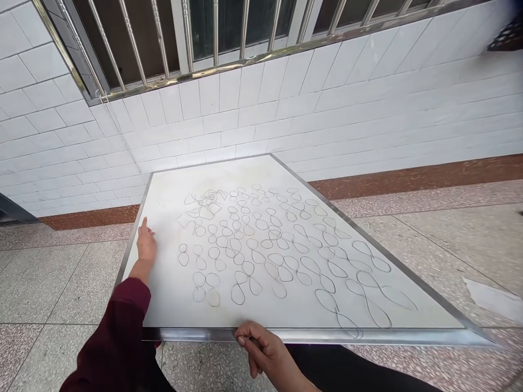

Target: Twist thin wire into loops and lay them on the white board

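A white tabletop [167, 294] with metal edging spreads out before me. Many thin dark figure-eight loops [248, 275], which look like bent wire, lie across its middle and right. Toward the back left is a tangled heap of thin bent pieces [207, 200]. My left hand [146, 242] is at the tabletop's left side, its index finger stretched out, with nothing seen in it. At the front edge, my right hand [265, 348] is closed, thumb and index finger pinched together by the metal rim. Whatever it may hold is too small to make out.
Behind the tabletop rises a white tiled wall [229, 122] with a barred window [216, 32] above. The floor [53, 283] is speckled stone. A white sheet [494, 299] lies on it at the right. Something dark [506, 32] shows blurred at the upper right.
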### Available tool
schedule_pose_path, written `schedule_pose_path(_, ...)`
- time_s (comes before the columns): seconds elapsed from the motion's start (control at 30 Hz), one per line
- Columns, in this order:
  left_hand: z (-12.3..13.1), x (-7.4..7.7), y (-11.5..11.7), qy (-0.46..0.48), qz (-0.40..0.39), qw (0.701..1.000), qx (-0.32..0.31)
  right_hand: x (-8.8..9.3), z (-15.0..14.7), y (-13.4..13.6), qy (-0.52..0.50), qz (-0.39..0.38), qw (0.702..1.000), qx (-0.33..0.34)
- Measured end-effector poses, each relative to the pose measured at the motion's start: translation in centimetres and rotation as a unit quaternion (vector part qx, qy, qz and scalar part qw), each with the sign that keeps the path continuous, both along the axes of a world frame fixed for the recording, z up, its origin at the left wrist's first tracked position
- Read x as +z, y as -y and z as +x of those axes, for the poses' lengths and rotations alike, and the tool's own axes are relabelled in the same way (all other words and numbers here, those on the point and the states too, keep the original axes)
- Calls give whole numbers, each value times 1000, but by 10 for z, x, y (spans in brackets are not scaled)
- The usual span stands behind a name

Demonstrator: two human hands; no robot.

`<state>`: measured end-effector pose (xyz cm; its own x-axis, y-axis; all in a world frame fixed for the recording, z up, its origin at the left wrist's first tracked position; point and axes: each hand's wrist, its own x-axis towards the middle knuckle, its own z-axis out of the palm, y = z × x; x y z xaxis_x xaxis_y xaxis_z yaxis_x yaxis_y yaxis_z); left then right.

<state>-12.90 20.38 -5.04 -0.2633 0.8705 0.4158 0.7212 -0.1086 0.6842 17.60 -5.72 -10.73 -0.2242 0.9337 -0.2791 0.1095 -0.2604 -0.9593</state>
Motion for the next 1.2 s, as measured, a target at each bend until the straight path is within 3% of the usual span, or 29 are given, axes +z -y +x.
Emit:
schedule_pose_path(0.13,34,27,75,105,53,993,-23,14,1,-2,-30,-22,999,18)
schedule_pose_path(0.2,56,43,117,313,80,943,-83,29,0,-4,-61,-37,997,36)
schedule_pose_path(0.3,87,64,170,484,54,862,-143,62,-4,-7,-89,-20,994,64)
schedule_pose_path(0.4,113,73,208,528,4,828,-188,96,-12,-11,-110,9,993,48)
schedule_pose_path(0.5,131,69,236,536,-61,811,-226,114,-20,-10,-202,2,979,-21)
schedule_pose_path(0.63,143,54,263,558,-149,776,-253,114,-24,1,-280,-11,951,-132)
schedule_pose_path(0.8,148,38,280,559,-221,747,-283,112,-11,14,-276,32,942,-188)
schedule_pose_path(0.93,152,35,284,520,-280,741,-319,115,9,18,-136,91,973,-161)
schedule_pose_path(1.07,155,39,287,480,-309,757,-318,114,26,23,8,126,980,-153)
schedule_pose_path(1.13,157,45,288,473,-307,765,-311,113,32,26,124,179,966,-141)
schedule_pose_path(1.2,160,52,290,474,-297,771,-303,112,38,28,248,243,929,-126)
